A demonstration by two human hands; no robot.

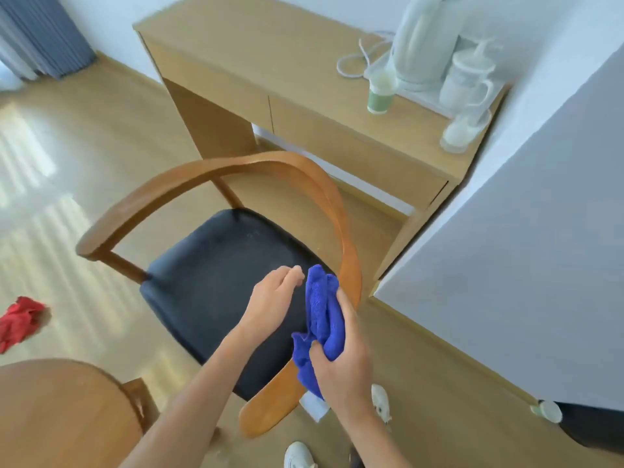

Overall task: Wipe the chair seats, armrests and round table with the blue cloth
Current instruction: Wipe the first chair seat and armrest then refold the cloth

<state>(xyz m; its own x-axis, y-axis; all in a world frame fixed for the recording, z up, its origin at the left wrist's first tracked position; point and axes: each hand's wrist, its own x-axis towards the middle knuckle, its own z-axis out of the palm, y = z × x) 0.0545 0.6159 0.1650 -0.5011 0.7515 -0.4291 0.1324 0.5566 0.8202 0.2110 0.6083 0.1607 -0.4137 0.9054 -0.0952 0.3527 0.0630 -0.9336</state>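
Observation:
A wooden chair with a black seat [216, 275] and a curved wooden armrest rail [337, 204] stands in the middle of the view. My right hand [341, 359] grips a bunched blue cloth [322, 315] above the seat's right edge, beside the rail. My left hand [273, 298] hovers over the seat just left of the cloth, fingers loosely curled, holding nothing. The round wooden table [57, 413] shows at the bottom left corner.
A wooden desk [304, 62] behind the chair carries a white kettle [418, 45], a green cup [381, 92] and white mugs. A white bed or panel [523, 231] fills the right. A red cloth [20, 319] lies on the floor at left.

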